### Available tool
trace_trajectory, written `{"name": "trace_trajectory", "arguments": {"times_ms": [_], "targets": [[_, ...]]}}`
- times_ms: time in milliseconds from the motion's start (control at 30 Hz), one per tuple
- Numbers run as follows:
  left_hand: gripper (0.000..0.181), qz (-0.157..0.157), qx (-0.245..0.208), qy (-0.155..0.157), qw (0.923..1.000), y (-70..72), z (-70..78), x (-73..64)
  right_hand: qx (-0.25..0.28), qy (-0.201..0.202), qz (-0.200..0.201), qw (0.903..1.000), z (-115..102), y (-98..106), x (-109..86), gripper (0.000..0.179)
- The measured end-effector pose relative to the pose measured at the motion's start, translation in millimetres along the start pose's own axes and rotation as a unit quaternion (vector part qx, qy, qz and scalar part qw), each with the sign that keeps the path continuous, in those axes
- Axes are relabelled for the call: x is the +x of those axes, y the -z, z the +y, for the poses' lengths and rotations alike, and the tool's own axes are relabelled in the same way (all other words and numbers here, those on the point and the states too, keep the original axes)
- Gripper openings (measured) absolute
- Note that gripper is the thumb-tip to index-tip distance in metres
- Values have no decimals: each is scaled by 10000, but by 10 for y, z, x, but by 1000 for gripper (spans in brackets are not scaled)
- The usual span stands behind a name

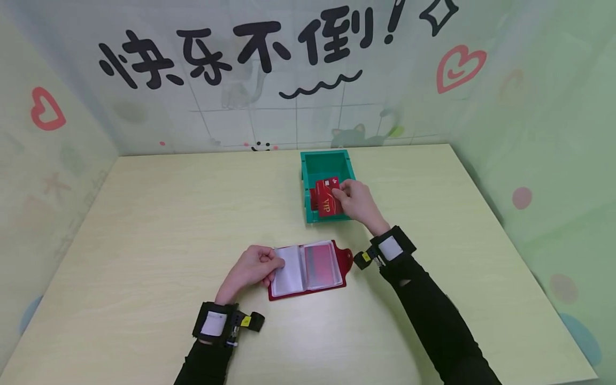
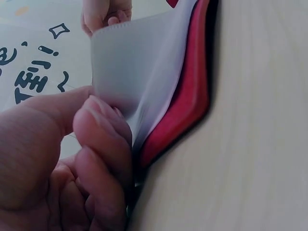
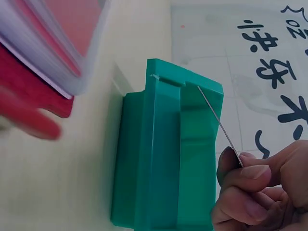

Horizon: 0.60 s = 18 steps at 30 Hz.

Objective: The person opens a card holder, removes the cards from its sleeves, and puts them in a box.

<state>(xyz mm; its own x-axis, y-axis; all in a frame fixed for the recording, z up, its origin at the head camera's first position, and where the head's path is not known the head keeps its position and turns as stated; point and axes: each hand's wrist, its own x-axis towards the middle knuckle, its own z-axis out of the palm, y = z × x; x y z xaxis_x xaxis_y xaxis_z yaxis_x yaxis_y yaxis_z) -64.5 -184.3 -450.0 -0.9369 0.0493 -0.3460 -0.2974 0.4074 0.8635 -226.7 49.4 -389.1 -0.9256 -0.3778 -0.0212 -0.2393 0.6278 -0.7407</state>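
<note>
A red card holder (image 1: 344, 260) lies unfolded on the table, its clear plastic sleeves spread. My left hand (image 1: 253, 266) pinches a translucent sleeve page (image 2: 130, 62) at the holder's left side. In the sleeve on the right, a pink and grey card (image 1: 320, 266) shows. Over the front part of a green bin (image 1: 308, 214), my right hand (image 1: 358, 202) pinches a red VIP card (image 1: 329, 206) by its right edge. The right wrist view shows this card edge-on as a thin line between thumb and fingers. Something red (image 1: 313, 199) shows inside the bin behind it.
The bin stands near the table's back edge, with the holder in front of it. A printed curtain (image 1: 240, 123) with large black characters hangs behind the pale wooden table (image 1: 192, 214) and along both sides. Each wrist wears a black strapped camera (image 1: 366, 259).
</note>
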Motion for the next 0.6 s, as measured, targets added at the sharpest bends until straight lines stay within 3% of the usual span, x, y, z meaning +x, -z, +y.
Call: {"name": "trace_trajectory", "arguments": {"times_ms": [233,400,600], "targets": [[17,44,44,-23,10000,-3,-12,6,-502,-33,39,9987,-101,-78,200,32],[16,18,-24,-55,10000,-5,-4,-2,-1247,-151,-181,9919,-111,-195,319,26],[16,-6,-17,-123,9999,3,-6,-6,-1709,-219,-537,9836,-154,-299,360,21]]}}
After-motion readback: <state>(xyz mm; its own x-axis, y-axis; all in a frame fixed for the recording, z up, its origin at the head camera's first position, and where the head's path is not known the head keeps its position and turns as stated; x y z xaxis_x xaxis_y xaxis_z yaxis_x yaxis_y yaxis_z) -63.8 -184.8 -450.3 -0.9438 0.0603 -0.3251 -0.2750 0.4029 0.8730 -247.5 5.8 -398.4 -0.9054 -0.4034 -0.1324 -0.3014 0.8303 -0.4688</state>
